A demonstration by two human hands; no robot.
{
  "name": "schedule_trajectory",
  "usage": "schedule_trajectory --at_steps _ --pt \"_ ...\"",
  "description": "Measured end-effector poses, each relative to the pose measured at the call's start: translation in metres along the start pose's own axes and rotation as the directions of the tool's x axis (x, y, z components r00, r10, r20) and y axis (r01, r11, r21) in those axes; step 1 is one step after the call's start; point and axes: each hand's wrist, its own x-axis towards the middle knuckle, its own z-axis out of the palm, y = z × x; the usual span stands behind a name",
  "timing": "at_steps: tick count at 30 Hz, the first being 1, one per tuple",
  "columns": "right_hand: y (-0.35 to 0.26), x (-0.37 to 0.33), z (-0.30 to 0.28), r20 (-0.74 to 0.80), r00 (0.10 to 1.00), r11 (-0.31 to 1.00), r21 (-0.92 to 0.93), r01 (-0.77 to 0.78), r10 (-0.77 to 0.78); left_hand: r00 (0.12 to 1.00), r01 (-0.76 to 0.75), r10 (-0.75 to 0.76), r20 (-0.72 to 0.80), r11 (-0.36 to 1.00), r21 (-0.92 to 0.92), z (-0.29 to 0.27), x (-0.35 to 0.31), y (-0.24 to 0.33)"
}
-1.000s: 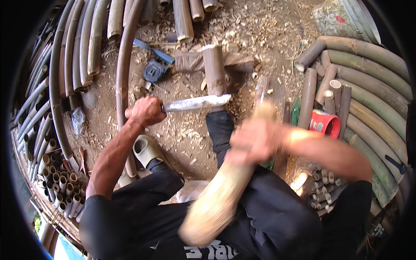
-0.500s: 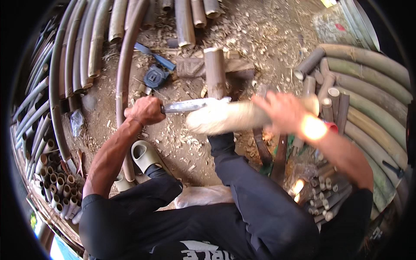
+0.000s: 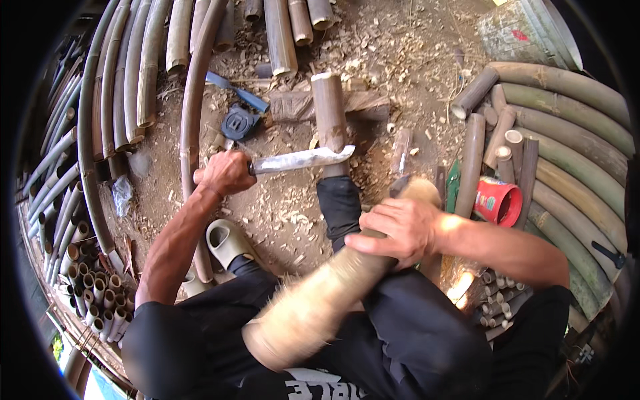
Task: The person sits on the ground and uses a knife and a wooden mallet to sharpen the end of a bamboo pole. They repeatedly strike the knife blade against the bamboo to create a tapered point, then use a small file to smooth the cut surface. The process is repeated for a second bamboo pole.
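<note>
My left hand (image 3: 227,173) is closed round the handle of a long metal knife (image 3: 293,161) with a hooked tip, its blade pointing right. That tip lies across the near end of a short brown bamboo section (image 3: 329,110), beyond my right knee. With fingers wrapped over its upper part, my right hand (image 3: 403,230) grips a thick pale bamboo piece (image 3: 313,303). The piece slants from my lap up to the right, over my right thigh; loose fibres stand on its surface and its lower end is blurred by motion.
Bamboo poles (image 3: 148,73) line the left, and curved bamboo lengths (image 3: 567,143) are stacked right. A tape measure (image 3: 240,123), a wooden block (image 3: 291,105) and shavings lie on the ground ahead. At right are a red container (image 3: 498,202) and a bucket (image 3: 527,33).
My right hand has drawn the pale bamboo piece away from the blade, back toward my lap, swinging it from nearly level to a steep slant. My left hand and the knife have hardly moved.
</note>
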Motion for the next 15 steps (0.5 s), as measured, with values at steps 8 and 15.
schedule_trajectory --at_steps 8,15 --pt "0.002 -0.036 -0.001 0.198 0.774 0.783 0.042 -0.620 0.602 0.902 0.019 -0.009 -0.431 1.000 0.020 0.042 -0.014 0.004" --pt "-0.073 -0.061 0.009 0.150 0.542 0.398 0.524 -0.753 0.827 0.925 -0.073 0.024 -0.380 0.991 -0.114 0.022 -0.019 -0.006"
